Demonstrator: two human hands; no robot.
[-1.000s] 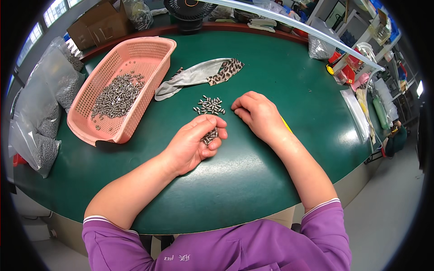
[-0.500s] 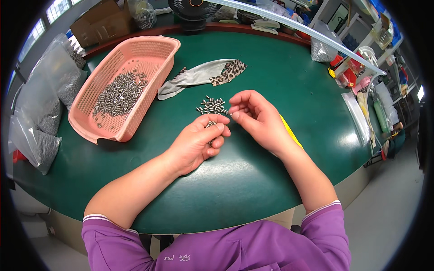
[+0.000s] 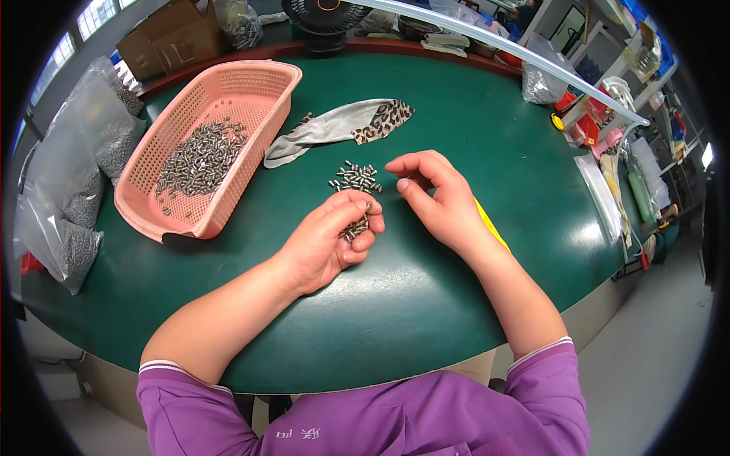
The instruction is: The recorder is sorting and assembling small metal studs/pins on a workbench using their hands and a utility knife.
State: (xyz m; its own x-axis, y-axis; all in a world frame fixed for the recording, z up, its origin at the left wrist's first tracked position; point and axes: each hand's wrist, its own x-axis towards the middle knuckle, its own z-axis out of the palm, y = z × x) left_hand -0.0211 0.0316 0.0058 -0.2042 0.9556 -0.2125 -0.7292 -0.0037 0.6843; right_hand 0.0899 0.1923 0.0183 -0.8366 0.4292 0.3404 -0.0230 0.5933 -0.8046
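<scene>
My left hand is closed around several small metal cylindrical parts, which show between its curled fingers. One more part sits by its thumb tip. Just beyond it, a loose pile of the same shiny parts lies on the green table. My right hand hovers right of the pile, thumb and fingers apart, and I see nothing between them. To the left stands a pink plastic basket with many more of these metal parts inside.
A grey cloth with a leopard-print end lies behind the pile. Clear bags of metal parts line the left edge. A black fan and a cardboard box stand at the back. Something yellow lies beside my right forearm.
My right thumb and fingers have spread apart, and the hand has drawn slightly right. The fingers of my left hand have shifted, so more of the held parts show.
</scene>
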